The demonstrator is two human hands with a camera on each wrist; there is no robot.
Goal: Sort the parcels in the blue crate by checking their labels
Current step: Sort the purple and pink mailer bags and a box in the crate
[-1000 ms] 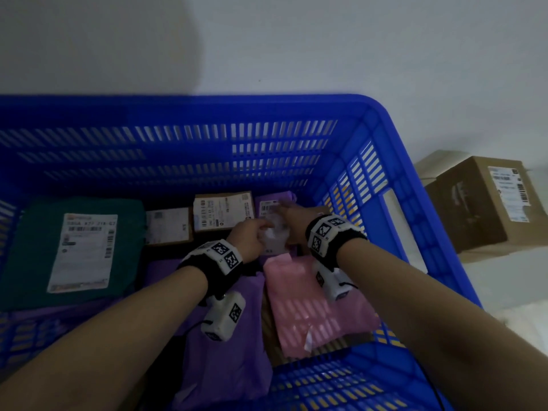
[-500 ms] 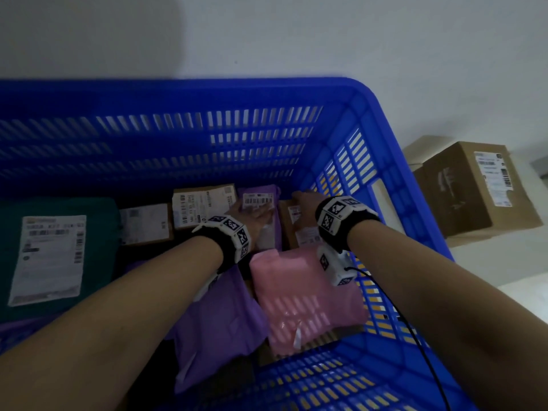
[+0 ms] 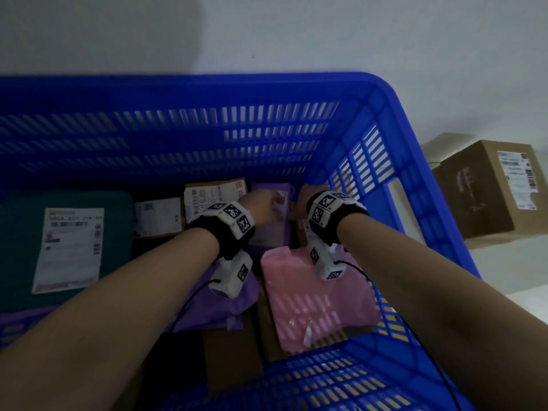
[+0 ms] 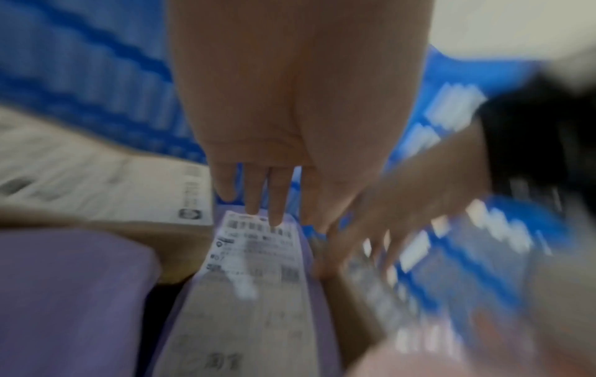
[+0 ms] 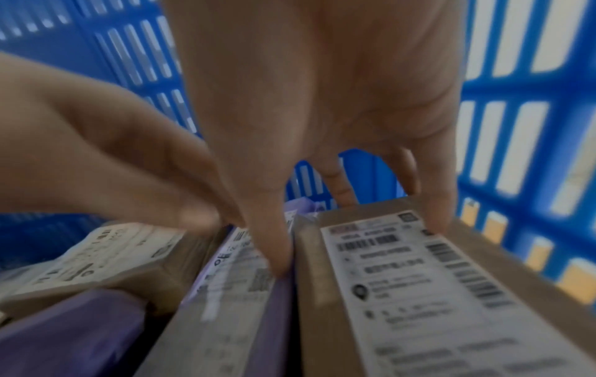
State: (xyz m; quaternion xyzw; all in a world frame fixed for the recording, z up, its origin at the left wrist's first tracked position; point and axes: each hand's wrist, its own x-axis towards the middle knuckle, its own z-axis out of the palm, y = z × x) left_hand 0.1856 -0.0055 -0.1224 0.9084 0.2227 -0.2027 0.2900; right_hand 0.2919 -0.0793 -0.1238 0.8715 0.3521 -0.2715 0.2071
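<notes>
Both hands reach into the far right corner of the blue crate [image 3: 385, 93]. My left hand [image 3: 264, 207] [image 4: 267, 209] has straight fingers, their tips touching the top of the white label on a purple parcel [image 3: 271, 232] [image 4: 258, 293]. Right of it, by the crate wall, lies a brown box [image 5: 419, 293] with a printed label. My right hand [image 3: 305, 194] [image 5: 354, 244] grips that box: the thumb presses into the gap between box and purple parcel [image 5: 232, 306], and the fingers curl over the box's far edge.
Inside the crate lie a teal parcel [image 3: 68, 241] with a large label, two labelled brown boxes [image 3: 213, 197] [image 3: 158, 216], a pink mailer [image 3: 314, 298] and a purple mailer [image 3: 225, 304]. A cardboard box [image 3: 489, 191] stands outside, right of the crate.
A second ago both hands met over the purple parcel. The right hand has since shifted right onto the brown box by the wall, while the left stays on the purple parcel's label.
</notes>
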